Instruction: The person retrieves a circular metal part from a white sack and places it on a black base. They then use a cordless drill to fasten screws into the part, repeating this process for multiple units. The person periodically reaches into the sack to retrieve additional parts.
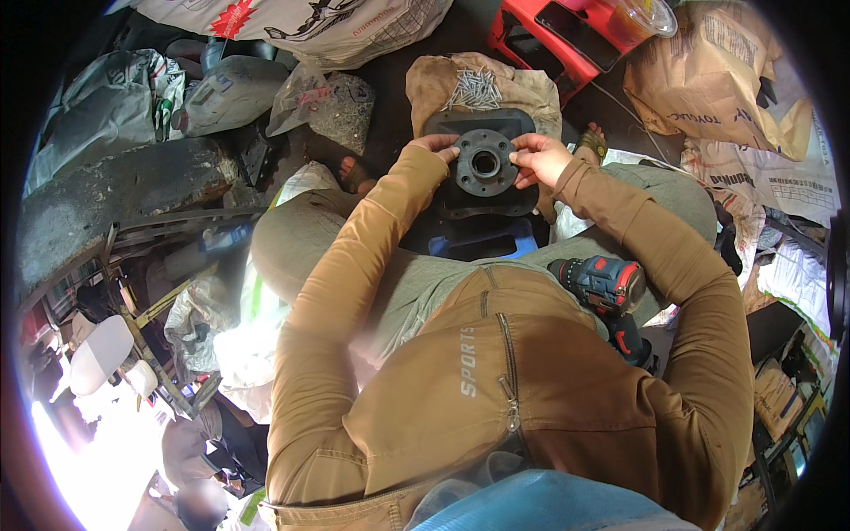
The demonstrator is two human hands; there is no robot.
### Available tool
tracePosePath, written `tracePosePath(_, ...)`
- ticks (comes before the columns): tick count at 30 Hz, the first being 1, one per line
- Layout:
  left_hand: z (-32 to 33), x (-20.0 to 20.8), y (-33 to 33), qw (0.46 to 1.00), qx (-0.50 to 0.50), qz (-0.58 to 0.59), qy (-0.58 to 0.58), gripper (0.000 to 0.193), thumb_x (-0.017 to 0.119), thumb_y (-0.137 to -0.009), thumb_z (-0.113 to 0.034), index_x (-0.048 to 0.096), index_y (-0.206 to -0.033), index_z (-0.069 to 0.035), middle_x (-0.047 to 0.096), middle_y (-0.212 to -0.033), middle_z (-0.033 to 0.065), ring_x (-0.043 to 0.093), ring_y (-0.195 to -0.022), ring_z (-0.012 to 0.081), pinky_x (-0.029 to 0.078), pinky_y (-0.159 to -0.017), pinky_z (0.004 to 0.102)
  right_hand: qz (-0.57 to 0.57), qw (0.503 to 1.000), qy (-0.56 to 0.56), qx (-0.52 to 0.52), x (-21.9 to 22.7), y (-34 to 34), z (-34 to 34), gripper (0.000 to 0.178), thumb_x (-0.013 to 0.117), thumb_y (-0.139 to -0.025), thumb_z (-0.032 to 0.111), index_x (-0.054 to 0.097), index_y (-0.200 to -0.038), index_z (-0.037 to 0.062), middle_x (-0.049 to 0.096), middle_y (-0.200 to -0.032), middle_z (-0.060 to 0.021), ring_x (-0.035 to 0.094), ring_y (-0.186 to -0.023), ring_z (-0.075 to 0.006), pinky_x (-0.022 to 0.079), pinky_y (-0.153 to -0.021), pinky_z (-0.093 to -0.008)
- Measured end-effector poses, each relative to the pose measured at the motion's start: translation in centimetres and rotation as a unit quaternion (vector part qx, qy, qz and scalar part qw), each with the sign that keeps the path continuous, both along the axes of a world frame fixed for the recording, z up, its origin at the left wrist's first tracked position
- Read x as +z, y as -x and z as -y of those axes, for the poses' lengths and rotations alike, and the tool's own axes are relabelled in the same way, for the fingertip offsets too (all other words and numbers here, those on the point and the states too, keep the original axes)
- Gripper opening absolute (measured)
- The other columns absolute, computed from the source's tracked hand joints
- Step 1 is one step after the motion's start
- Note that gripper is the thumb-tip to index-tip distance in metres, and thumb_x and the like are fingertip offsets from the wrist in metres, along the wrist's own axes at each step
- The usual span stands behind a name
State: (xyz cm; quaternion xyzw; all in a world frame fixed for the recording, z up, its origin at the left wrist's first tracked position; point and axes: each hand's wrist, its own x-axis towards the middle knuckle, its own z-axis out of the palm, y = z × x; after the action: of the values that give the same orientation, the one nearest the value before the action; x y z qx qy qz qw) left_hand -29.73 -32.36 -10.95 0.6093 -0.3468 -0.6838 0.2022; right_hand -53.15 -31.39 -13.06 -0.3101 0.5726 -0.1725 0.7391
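Note:
A round black flange (483, 142) with a wide centre hole and several small holes round its rim is held level between my two hands. My left hand (434, 146) pinches its left edge, and my right hand (542, 159) grips the right edge with thumb and fingers. Beneath it sits a larger black plate with rounded corners (478, 211); whether the flange touches it, I cannot tell. Just beyond lies a pile of silver screws (474, 88) on a tan, stained sheet (434, 80). On my right thigh rests a cordless drill (602, 283).
A blue plastic piece (487, 241) shows between my legs. Ahead on the right stands a red stool (540, 44) bearing a phone (580, 34) and a plastic cup (639, 19). Brown paper sacks (708, 80) lie beyond it. A clear bag of small parts (341, 111) lies at the far left.

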Motion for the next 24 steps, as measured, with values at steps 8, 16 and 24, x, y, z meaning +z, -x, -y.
tracePosePath(8, 0.3, -0.7, -0.2, 1.000, -0.009, 0.016, -0.006, 0.030, 0.067, -0.084, -0.011, 0.064, -0.113, -0.003, 0.064, -0.085, -0.0024, 0.050, -0.068, 0.0051, 0.042, -0.062, 0.0184, 0.001, 1.000, 0.005, 0.013, 0.6, -0.1, 0.1, 0.038, 0.063, -0.087, 0.015, 0.051, -0.120, 0.0003, 0.058, -0.092, -0.0082, 0.064, -0.062, -0.0192, 0.057, -0.057, -0.0315)
tracePosePath(16, 5.8, -2.2, -1.9, 0.912, -0.081, 0.318, 0.246, 0.038, 0.067, -0.082, -0.031, 0.065, -0.113, -0.010, 0.068, -0.102, 0.0116, 0.064, -0.090, 0.0259, 0.048, -0.083, 0.0356, -0.129, 0.974, 0.182, -0.052, 5.6, 1.8, 2.8, 0.068, 0.072, -0.081, 0.036, 0.045, -0.130, -0.0019, 0.061, -0.106, -0.0093, 0.058, -0.086, -0.0143, 0.047, -0.075, -0.0261)
tracePosePath(24, 7.2, -0.5, 1.3, 0.842, -0.260, 0.404, 0.245, 0.033, 0.069, -0.078, -0.034, 0.069, -0.106, -0.016, 0.067, -0.102, 0.0139, 0.063, -0.096, 0.0318, 0.049, -0.086, 0.0379, -0.187, 0.968, 0.161, 0.036, 20.7, 13.7, -12.5, 0.017, 0.060, -0.090, 0.018, 0.062, -0.094, 0.0011, 0.061, -0.073, -0.0019, 0.055, -0.066, -0.0076, 0.043, -0.059, -0.0225)
